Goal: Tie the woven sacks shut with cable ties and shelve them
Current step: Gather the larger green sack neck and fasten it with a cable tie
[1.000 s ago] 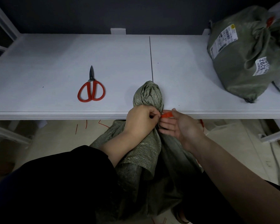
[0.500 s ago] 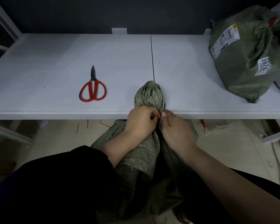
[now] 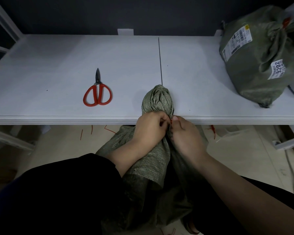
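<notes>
A green woven sack (image 3: 153,163) stands between my legs, its bunched neck (image 3: 158,99) poking up over the front edge of the white shelf (image 3: 58,68). My left hand (image 3: 150,128) grips the neck from the left. My right hand (image 3: 183,133) presses in from the right, thumb and fingers pinching at the neck. A sliver of the red cable tie (image 3: 171,122) shows between the two hands; the rest of it is hidden.
Red-handled scissors (image 3: 97,95) lie on the shelf to the left of the neck. A tied green sack (image 3: 261,56) with white labels sits at the shelf's right end. Cut red tie ends (image 3: 212,131) litter the floor under the shelf.
A second ago my right hand held the red tie out beside the neck. It has since closed in against the neck, and the tie is now almost fully covered by both hands.
</notes>
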